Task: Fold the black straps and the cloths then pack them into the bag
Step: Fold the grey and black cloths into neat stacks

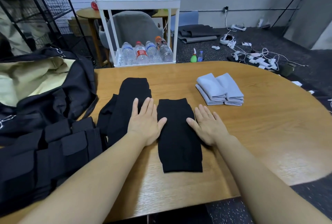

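A folded black cloth (178, 137) lies flat in the middle of the wooden table (260, 134). My left hand (146, 122) lies flat with straight fingers along its left edge, thumb touching the cloth. My right hand (208, 125) lies flat along its right edge, thumb on the cloth. A pile of further black cloths (124, 105) sits just to the left, under my left fingers. Two stacks of folded grey cloths (220, 89) stand at the back right. The open black bag (45, 87) with pale lining sits at the left. Black straps (50, 153) lie bunched at the front left.
Behind the table stands a white trolley (137, 1) with several water bottles (145, 51) on its lower shelf, and a grey chair (133, 26). Cables and white devices (251, 54) lie scattered on the dark floor at the right. A black wire rack (45, 11) is at the far left.
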`<state>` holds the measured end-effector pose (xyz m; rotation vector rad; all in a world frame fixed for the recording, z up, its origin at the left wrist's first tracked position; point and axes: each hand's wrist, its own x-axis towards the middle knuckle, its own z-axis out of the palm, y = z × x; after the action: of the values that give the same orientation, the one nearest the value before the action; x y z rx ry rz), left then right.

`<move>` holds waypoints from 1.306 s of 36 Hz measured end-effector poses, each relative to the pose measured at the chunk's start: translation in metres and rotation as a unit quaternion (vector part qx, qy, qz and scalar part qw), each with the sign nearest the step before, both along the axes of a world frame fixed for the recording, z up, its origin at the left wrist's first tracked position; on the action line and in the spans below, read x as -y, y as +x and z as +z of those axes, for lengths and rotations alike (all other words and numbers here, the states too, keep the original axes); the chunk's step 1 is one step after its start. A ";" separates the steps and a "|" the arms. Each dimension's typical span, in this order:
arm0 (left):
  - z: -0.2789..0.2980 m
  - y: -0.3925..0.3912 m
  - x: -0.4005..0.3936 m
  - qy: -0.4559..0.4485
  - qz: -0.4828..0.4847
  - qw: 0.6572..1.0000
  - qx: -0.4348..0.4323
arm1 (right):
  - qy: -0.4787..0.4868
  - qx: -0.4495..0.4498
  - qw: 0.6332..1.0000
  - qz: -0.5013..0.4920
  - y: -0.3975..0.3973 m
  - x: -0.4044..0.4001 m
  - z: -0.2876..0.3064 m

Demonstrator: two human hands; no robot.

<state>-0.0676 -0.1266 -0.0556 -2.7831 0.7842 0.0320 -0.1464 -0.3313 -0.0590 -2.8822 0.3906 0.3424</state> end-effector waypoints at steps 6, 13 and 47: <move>-0.002 -0.025 -0.013 -0.037 -0.017 0.999 0.003 | 0.114 0.031 0.991 -0.066 -0.025 0.004 0.009; -0.003 -0.067 -0.021 -0.110 -0.020 0.992 -0.049 | 0.221 0.072 0.966 -0.111 -0.051 -0.015 0.017; -0.008 -0.099 -0.041 -0.064 -0.045 0.995 -0.063 | -0.049 0.047 0.998 0.006 -0.084 -0.060 -0.011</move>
<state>-0.1665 -0.0855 -0.0637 -2.8860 0.9737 0.1460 -0.2308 -0.2714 -0.0704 -2.9827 0.3840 0.1940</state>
